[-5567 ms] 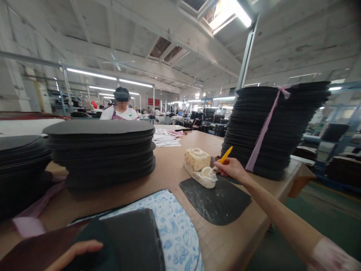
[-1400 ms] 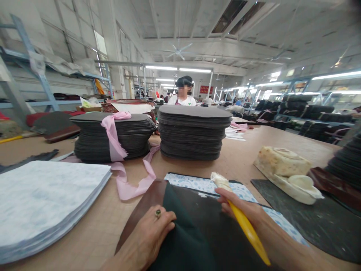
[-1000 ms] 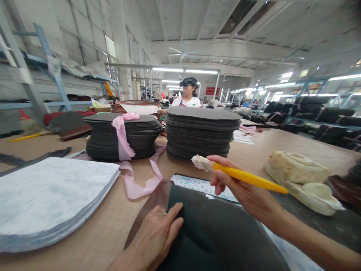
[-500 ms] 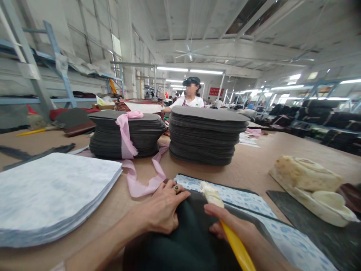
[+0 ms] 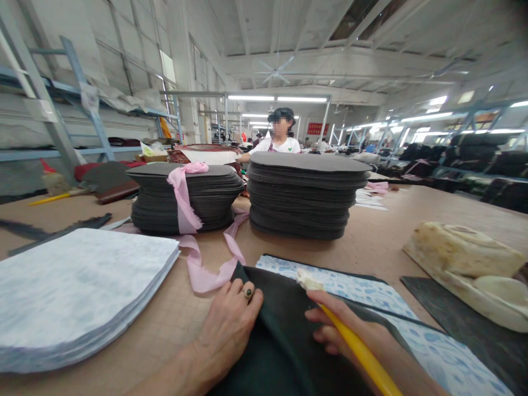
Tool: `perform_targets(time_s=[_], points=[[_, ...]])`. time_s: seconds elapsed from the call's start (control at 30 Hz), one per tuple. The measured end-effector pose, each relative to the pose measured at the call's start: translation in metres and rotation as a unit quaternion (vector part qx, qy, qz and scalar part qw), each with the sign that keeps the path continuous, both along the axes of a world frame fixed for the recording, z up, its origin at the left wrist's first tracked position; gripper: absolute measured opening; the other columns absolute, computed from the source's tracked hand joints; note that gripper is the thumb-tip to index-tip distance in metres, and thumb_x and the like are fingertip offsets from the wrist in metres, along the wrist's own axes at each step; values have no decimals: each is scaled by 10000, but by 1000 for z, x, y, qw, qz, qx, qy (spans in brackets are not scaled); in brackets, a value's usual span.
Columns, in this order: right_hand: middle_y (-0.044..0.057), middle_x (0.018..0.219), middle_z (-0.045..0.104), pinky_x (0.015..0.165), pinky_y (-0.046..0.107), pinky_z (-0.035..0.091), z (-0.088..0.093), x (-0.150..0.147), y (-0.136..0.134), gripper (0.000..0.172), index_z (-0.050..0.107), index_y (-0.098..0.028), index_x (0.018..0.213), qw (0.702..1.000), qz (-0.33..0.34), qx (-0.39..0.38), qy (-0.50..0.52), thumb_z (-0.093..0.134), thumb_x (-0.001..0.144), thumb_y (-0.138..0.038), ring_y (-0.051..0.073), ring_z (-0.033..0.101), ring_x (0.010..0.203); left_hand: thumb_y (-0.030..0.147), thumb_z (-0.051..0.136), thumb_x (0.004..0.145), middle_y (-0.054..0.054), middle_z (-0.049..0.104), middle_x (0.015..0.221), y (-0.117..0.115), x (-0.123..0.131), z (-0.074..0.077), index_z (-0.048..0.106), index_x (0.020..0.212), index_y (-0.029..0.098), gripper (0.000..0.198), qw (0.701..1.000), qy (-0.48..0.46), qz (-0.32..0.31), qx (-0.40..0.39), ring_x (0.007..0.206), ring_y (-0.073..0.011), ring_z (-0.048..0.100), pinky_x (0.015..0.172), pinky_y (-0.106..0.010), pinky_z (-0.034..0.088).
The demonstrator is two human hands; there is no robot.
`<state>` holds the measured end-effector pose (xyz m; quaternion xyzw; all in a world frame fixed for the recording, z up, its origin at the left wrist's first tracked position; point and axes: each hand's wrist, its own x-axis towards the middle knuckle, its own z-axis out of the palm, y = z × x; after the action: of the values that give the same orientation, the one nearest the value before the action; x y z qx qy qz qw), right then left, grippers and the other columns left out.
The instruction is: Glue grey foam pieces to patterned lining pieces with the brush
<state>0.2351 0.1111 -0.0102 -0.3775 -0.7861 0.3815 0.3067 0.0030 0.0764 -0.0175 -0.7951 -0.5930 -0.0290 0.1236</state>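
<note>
My left hand, a ring on one finger, is closed on the edge of a dark green, leather-like sheet at the bottom centre. Part of that sheet is lifted and folded over beside the hand. My right hand grips a yellow-handled brush. The brush's pale, clumped bristles are over the far edge of the dark piece, by a blue-and-white patterned strip. Whether the bristles touch the surface is hard to tell.
A stack of pale blue-white sheets lies left. Behind are a dark stack tied with pink cloth and a taller dark stack. A crusted cream-coloured container stands right. A person works across the table.
My left hand has shifted left and nearer, turning up the edge of the dark sheet. The brush in my right hand has moved slightly right.
</note>
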Motion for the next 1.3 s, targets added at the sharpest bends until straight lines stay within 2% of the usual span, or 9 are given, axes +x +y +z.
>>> perform_targets(time_s=[0.17,0.3,0.4,0.5,0.57,0.7,0.9,1.07,1.3], points=[[30,852,682,682,282,561,39,-10,26,441,424,-300,1314,994,14,108,20,438,878,-369,169,665,733,27,369,813,-116,526,1198,3,-7,-5,562,1015,121,295,998,-51,-10,26,1187,-277,384,958,-401,407],[21,929,666,733,283,534,70,-32,40,435,436,-301,1292,979,19,202,-16,441,870,-408,173,644,822,36,358,823,-108,542,1192,4,-7,-5,524,1110,117,343,998,-63,-2,-23,1086,-250,467,912,-373,453],[19,941,666,776,285,502,80,-52,45,363,551,-251,1162,971,13,235,-46,463,844,-402,181,630,846,32,360,818,-124,524,1227,4,-6,-3,470,1208,96,410,997,-58,3,-49,1018,-248,504,877,-371,478],[3,794,665,689,258,490,78,-65,54,265,632,-211,968,980,33,182,-67,485,825,-379,152,614,697,17,335,820,-139,499,1262,4,-7,-6,454,1235,82,436,997,-60,3,-43,1104,-263,469,936,-385,445],[6,796,657,662,243,482,74,-70,63,255,637,-204,909,989,65,126,-47,503,815,-399,146,602,698,16,322,821,-146,480,1284,4,-7,-8,429,1258,83,455,997,-69,4,-31,1175,-282,418,976,-421,410],[30,871,632,736,265,474,65,-75,81,269,613,-187,915,993,111,41,28,551,779,-410,161,580,794,-13,333,794,-142,479,1263,4,-6,-9,458,1223,96,460,995,-97,-6,-23,1180,-275,411,984,-409,402],[12,824,601,734,254,454,46,-86,98,247,611,-178,906,983,165,-39,70,597,761,-377,133,544,773,-32,326,795,-120,538,1139,3,-3,-7,507,1148,110,422,994,-100,4,-33,1076,-244,475,937,-377,432],[-6,755,569,637,233,435,33,-87,107,261,618,-173,898,982,169,-63,49,613,753,-389,113,508,682,-14,363,793,-91,553,1063,3,-3,-5,553,1010,146,330,994,-91,4,-60,1005,-243,494,876,-395,453],[1,777,587,683,247,436,46,-77,104,220,619,-170,885,986,154,-30,48,583,778,-358,126,522,722,-11,378,792,-82,555,1029,3,-2,-5,538,977,163,300,995,-84,3,-46,964,-241,493,841,-405,450]])
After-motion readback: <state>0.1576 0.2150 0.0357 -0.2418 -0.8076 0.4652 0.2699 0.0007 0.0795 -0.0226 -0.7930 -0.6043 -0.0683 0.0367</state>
